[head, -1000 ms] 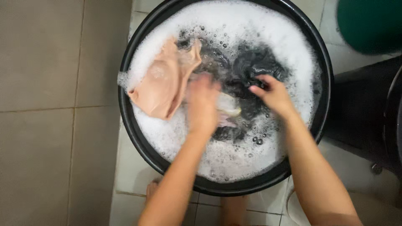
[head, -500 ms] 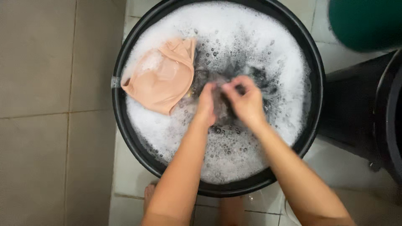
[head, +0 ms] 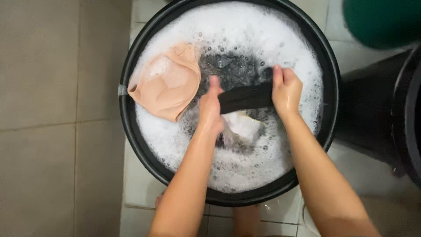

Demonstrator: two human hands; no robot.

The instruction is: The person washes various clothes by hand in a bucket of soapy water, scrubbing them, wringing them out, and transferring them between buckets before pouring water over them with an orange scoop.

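Note:
A round black basin [head: 126, 114] full of white suds stands on the tiled floor. My left hand [head: 209, 109] and my right hand [head: 286, 91] each grip one end of a black cloth [head: 245, 97], pulled taut between them just above the foam. A peach-coloured garment [head: 166, 85] floats at the basin's left side, close to my left hand. A white cloth [head: 242, 124] shows in the water under the black one. More dark fabric lies submerged at the middle.
Beige floor tiles [head: 52, 131] spread to the left. A green round container [head: 381, 19] sits at the top right, and a dark bucket [head: 412, 101] stands at the right edge. My toes show below the basin.
My hands were bunched together in the suds; they have moved apart and lifted a black cloth, stretching it between them. A white cloth has surfaced beneath.

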